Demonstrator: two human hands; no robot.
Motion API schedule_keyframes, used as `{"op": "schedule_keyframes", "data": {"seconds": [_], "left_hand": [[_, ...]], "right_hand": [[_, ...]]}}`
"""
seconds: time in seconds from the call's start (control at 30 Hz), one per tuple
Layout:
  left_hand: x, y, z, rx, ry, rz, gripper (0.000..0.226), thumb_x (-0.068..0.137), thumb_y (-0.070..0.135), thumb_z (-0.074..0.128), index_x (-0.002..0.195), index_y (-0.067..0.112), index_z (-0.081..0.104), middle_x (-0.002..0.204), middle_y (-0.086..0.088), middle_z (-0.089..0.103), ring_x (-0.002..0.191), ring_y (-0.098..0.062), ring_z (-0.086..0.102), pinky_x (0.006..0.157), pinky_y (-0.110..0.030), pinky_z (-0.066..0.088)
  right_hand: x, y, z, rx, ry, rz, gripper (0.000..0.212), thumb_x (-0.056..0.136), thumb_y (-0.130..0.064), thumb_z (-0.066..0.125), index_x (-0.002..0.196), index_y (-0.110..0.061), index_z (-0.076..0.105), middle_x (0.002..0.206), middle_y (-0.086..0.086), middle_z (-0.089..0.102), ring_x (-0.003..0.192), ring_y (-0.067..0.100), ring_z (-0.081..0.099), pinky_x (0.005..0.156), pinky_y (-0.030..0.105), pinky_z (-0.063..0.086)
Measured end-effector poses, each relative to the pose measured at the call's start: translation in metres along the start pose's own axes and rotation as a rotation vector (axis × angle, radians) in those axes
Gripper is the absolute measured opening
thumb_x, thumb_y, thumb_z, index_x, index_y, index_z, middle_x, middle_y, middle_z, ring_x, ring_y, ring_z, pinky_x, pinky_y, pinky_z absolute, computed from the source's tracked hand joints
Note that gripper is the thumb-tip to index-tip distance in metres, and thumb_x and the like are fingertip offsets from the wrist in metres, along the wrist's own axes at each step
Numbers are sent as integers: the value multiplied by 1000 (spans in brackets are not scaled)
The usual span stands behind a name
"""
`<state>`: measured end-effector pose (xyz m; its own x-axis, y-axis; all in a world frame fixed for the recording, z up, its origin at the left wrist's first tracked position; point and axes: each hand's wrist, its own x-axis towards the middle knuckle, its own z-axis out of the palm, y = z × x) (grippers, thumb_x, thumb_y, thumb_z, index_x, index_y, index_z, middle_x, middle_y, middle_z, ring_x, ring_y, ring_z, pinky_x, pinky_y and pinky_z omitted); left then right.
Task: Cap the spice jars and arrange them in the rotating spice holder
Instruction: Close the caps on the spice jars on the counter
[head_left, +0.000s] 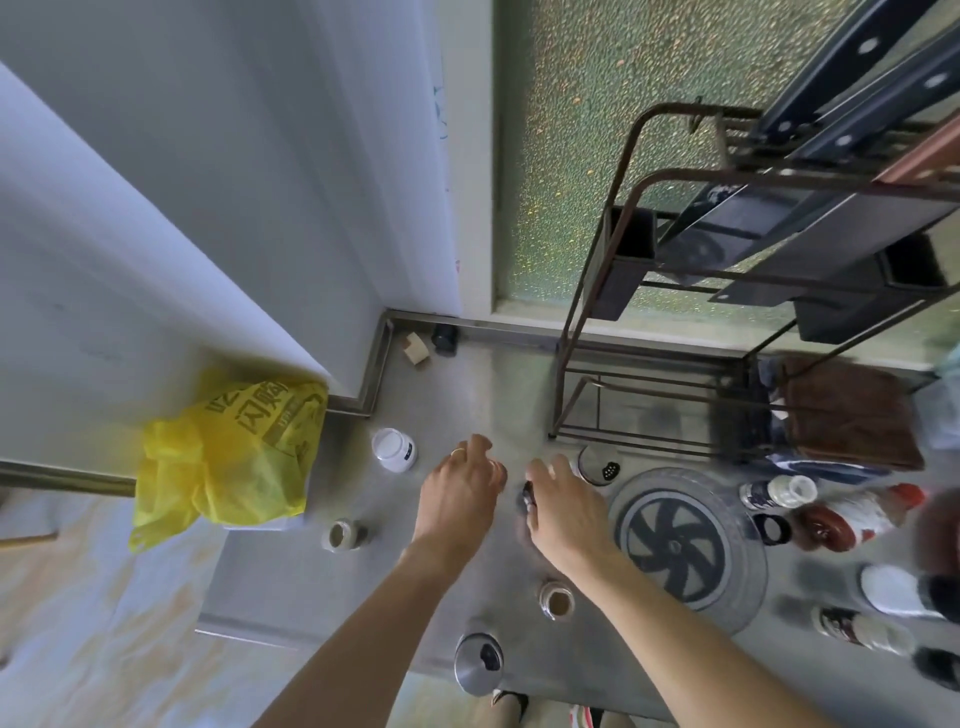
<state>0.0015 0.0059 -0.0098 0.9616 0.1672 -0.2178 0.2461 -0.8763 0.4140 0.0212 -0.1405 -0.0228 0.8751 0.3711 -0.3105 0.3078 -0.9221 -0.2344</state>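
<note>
The round clear rotating spice holder (631, 512), with a dark fan-shaped hub, lies flat on the steel counter (291, 587). Just left of it my right hand (566, 512) pinches a small dark object (525, 498) at the thumb; blur hides whether it is a cap or a jar. My left hand (460, 491) hovers beside it with loosely curled fingers, and I see nothing in it. An uncapped jar of brown spice (556, 600) stands below my right wrist. Another open jar (343, 535) sits to the left. A metal-lidded shaker (600, 463) stands behind my right hand.
A metal-lidded jar (478, 661) stands near the front edge and a white-capped jar (394, 450) behind my left hand. Bottles (779, 491) crowd the right side. A wire knife rack (675, 364) stands at the back, a yellow bag (228, 452) on the left.
</note>
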Motion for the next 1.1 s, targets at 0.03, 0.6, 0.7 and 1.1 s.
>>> {"op": "schedule_keyframes", "data": {"seconds": [0.03,0.6,0.7,1.1], "left_hand": [[-7,3,-6,-73,40,-30,26,95,23,63,119,15,57,108,-6,69,94,-31,68,73,-38,51],[-81,63,-73,-517,269,267,41,73,13,81,110,26,69,105,13,67,91,-2,64,80,-15,50],[-90,66,-79,-572,312,275,45,71,12,84,111,26,68,101,15,71,92,1,66,80,-3,44],[-116,62,-79,-608,288,381,47,70,16,87,112,30,71,99,15,74,88,5,68,79,-3,48]], "right_hand": [[-9,1,-10,101,39,-7,31,92,-26,64,122,-23,54,114,2,54,90,23,68,70,31,52],[-100,2,-162,624,284,-275,49,80,-12,77,123,-28,63,113,-16,66,104,3,65,91,23,54],[-103,6,-176,529,232,-315,45,79,-7,76,121,-24,67,111,-10,66,101,7,64,90,32,55],[-127,-2,-196,119,132,-250,47,85,-59,64,114,-22,66,100,-7,73,89,11,67,81,31,54]]}}
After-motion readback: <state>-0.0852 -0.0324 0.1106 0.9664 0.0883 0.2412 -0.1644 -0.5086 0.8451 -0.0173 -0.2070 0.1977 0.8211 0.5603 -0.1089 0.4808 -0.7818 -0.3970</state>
